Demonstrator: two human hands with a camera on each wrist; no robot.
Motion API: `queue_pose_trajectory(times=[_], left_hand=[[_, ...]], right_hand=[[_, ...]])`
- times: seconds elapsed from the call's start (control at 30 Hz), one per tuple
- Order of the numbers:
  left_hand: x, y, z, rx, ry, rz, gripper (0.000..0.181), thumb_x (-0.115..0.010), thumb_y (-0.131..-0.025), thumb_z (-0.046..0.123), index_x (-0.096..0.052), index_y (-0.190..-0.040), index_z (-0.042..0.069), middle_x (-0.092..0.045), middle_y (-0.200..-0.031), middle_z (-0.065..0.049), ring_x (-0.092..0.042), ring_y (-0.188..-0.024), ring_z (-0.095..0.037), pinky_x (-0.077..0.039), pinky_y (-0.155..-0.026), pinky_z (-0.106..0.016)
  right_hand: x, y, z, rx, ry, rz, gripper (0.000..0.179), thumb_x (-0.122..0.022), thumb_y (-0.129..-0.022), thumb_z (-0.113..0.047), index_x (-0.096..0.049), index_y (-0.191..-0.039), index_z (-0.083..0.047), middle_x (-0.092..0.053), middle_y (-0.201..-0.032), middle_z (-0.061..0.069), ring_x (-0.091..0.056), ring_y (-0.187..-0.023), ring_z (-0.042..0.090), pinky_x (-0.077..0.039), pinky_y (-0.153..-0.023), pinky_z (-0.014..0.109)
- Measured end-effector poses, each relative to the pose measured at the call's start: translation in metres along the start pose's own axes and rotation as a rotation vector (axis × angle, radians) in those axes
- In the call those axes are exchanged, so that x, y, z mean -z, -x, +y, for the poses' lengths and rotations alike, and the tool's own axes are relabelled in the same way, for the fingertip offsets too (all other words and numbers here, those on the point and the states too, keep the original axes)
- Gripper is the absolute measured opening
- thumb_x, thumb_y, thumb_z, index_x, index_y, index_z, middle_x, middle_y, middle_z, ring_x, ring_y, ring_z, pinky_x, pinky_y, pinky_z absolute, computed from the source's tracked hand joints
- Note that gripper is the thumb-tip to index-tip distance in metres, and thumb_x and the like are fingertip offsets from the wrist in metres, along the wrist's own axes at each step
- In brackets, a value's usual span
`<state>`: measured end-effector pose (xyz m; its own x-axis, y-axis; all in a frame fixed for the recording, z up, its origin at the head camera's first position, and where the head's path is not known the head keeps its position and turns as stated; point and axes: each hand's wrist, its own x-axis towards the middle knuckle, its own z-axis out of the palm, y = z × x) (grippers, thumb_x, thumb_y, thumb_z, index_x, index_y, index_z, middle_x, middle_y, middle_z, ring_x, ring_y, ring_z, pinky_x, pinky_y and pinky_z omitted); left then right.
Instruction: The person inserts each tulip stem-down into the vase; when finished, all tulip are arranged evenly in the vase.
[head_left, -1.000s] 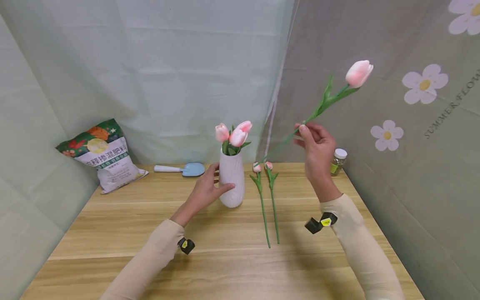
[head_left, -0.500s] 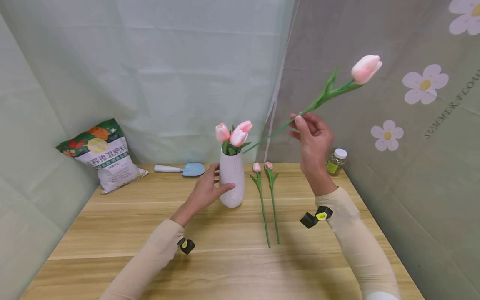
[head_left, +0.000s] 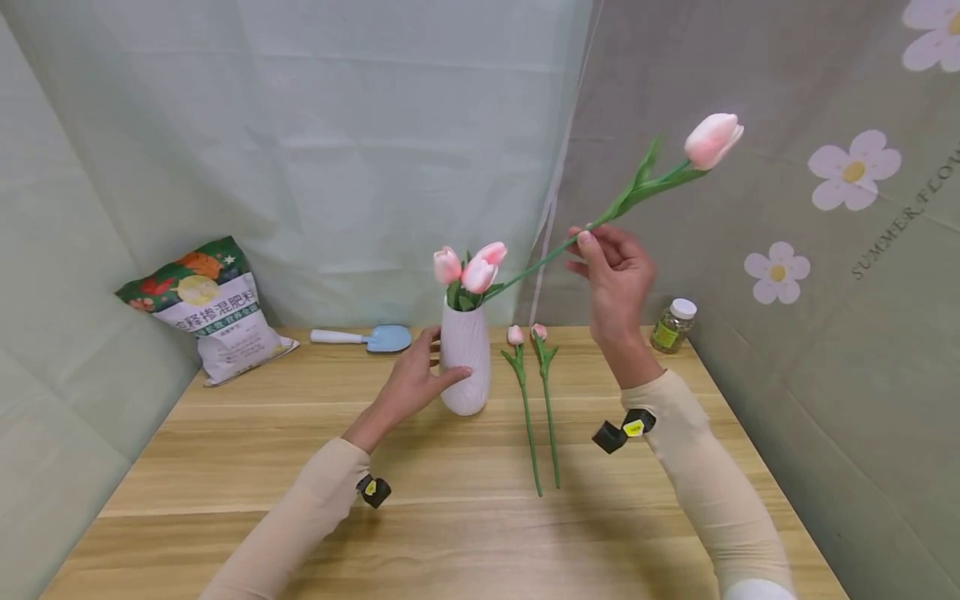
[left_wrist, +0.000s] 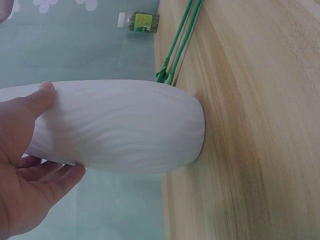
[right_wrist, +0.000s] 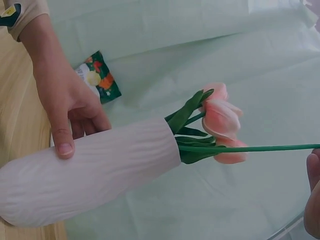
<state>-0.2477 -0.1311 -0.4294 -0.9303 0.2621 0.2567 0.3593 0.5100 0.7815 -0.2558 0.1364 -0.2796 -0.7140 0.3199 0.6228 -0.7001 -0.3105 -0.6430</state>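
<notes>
A white ribbed vase [head_left: 465, 358] stands upright on the wooden table, with three pink tulips [head_left: 478, 273] in its mouth. My left hand [head_left: 411, 379] grips the vase from the left, thumb across its front; the left wrist view shows the fingers curving round the far side. In my right hand [head_left: 618, 279], thumb and fingers pinch the green stem of another pink tulip [head_left: 714, 142], tilted with its bloom up to the right. Its stem [right_wrist: 260, 148] reaches the vase mouth in the right wrist view, the lower end overlapping the leaves there.
Two more tulips [head_left: 528, 408] lie side by side on the table [head_left: 420, 533], right of the vase. A blue trowel [head_left: 386, 338] lies at the back, left of the vase. A printed fertilizer bag [head_left: 217, 317] stands back left, a white-capped jar [head_left: 672, 327] back right.
My right hand has moved left and slightly up with its tulip, bringing the stem's lower end to the vase mouth. The left hand has stayed on the vase.
</notes>
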Motion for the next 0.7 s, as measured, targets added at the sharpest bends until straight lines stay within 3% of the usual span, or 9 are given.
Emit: queue_pose_trajectory(times=[0.17,0.4,0.53,0.7], left_hand=[[0.000,0.000,0.002,0.002,-0.001,0.004,0.086,-0.079,-0.090,0.041,-0.036,-0.151,0.000,-0.050,-0.146,-0.019,-0.052,-0.133,-0.035,-0.053,-0.104,-0.052],[-0.001,-0.001,0.001,0.008,0.002,0.002,0.085,-0.080,-0.089,0.042,-0.037,-0.151,0.001,-0.050,-0.146,-0.017,-0.052,-0.133,-0.034,-0.053,-0.105,-0.051],[-0.001,-0.001,0.001,0.003,0.000,0.004,0.086,-0.080,-0.089,0.042,-0.037,-0.151,0.001,-0.050,-0.146,-0.018,-0.053,-0.133,-0.035,-0.054,-0.104,-0.052],[0.000,0.000,0.001,-0.006,0.010,0.006,0.086,-0.080,-0.089,0.041,-0.037,-0.151,0.000,-0.051,-0.145,-0.019,-0.053,-0.133,-0.036,-0.053,-0.104,-0.053]], right_hand=[[-0.003,0.001,0.005,-0.001,0.026,-0.050,0.005,-0.073,-0.091,0.002,-0.074,-0.094,-0.002,-0.077,-0.093,0.019,-0.076,-0.079,0.019,-0.065,-0.066,0.033],[-0.006,0.000,0.003,-0.002,0.049,-0.047,0.008,-0.074,-0.091,0.000,-0.072,-0.092,-0.008,-0.078,-0.089,0.009,-0.076,-0.078,0.017,-0.065,-0.066,0.031],[-0.008,-0.002,0.000,0.024,0.070,-0.067,0.009,-0.075,-0.091,-0.001,-0.073,-0.091,-0.010,-0.077,-0.091,0.016,-0.076,-0.078,0.017,-0.064,-0.066,0.031],[-0.011,-0.001,0.002,0.040,0.107,-0.117,0.005,-0.075,-0.091,-0.002,-0.073,-0.095,0.000,-0.078,-0.091,0.014,-0.076,-0.078,0.017,-0.065,-0.065,0.032]])
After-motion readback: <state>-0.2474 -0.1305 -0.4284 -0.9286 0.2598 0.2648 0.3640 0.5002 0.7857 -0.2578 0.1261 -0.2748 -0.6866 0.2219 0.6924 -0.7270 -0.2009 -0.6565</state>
